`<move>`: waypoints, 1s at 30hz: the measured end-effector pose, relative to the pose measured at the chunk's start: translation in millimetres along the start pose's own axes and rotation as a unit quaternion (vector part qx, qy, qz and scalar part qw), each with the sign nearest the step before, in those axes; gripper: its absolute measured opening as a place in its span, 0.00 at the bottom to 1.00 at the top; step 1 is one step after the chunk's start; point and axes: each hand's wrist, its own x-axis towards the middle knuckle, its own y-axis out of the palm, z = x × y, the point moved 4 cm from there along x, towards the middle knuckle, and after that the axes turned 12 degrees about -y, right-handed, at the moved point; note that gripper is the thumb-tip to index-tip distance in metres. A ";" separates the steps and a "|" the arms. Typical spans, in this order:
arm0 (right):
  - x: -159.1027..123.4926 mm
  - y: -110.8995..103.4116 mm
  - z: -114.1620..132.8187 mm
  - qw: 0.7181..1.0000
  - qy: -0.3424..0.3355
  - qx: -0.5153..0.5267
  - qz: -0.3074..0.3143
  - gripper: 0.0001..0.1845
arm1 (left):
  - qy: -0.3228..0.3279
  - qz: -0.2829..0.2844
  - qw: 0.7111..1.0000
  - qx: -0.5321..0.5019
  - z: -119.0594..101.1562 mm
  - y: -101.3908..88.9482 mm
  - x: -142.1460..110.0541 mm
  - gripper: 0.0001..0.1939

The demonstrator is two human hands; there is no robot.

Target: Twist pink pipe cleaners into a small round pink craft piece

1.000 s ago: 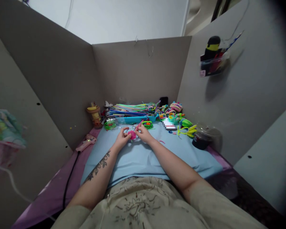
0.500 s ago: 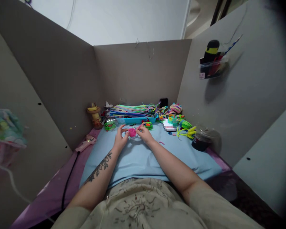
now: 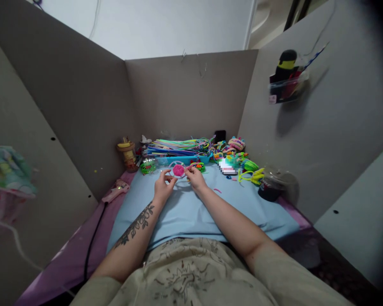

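Between my hands, above the blue cloth (image 3: 178,216), is a round pink fuzzy disc (image 3: 178,171), which looks like coiled pipe cleaner. Thin pale loops stand out around its edge. My left hand (image 3: 164,185) is at the lower left of the piece, thumb and forefinger curved around the pale loops. On the other side, my right hand (image 3: 195,176) pinches the piece at its right edge, where a bit of pink shows at the fingertips. A green pipe-cleaner figure (image 3: 147,165) sits beyond my left hand. Just behind my right fingers is a green and orange one (image 3: 198,167).
A blue tray (image 3: 188,160) full of pipe cleaners stands at the back. Left are a tumbler (image 3: 127,155) and a pink corded glue gun (image 3: 116,192). Finished-looking fuzzy pieces (image 3: 236,143) and a dark lidded tub (image 3: 270,188) stand right. Grey panels (image 3: 191,97) enclose the table.
The pink disc has risen slightly and turned, with its pale loops now showing above it. My left fingers have shifted down to its lower left; my right hand still pinches its right side.
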 end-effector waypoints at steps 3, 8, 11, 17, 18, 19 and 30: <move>-3.2 3.8 1.6 0.999 0.019 0.028 -0.002 0.21 | -0.008 0.027 0.999 -0.030 -0.9 3.4 -0.7 0.24; -9.6 10.9 5.1 0.996 0.058 0.062 0.008 0.21 | -0.046 0.037 0.991 -0.119 4.0 8.2 1.8 0.25; -11.3 13.9 6.1 0.995 0.066 0.076 0.020 0.20 | -0.060 0.049 0.982 -0.174 6.7 9.6 4.0 0.24; -12.8 14.2 4.1 0.993 0.073 0.084 0.030 0.17 | -0.066 0.045 0.978 -0.191 6.1 7.7 5.5 0.24; -13.4 14.0 3.9 0.993 0.078 0.087 0.028 0.17 | -0.066 0.044 0.979 -0.185 5.6 7.3 5.2 0.24; -14.0 13.9 3.9 0.992 0.082 0.090 0.025 0.17 | -0.065 0.042 0.981 -0.179 4.9 6.8 4.9 0.24; -16.4 17.7 2.4 0.992 0.094 0.071 0.049 0.18 | -0.046 -0.010 0.990 -0.133 3.0 -1.2 3.3 0.24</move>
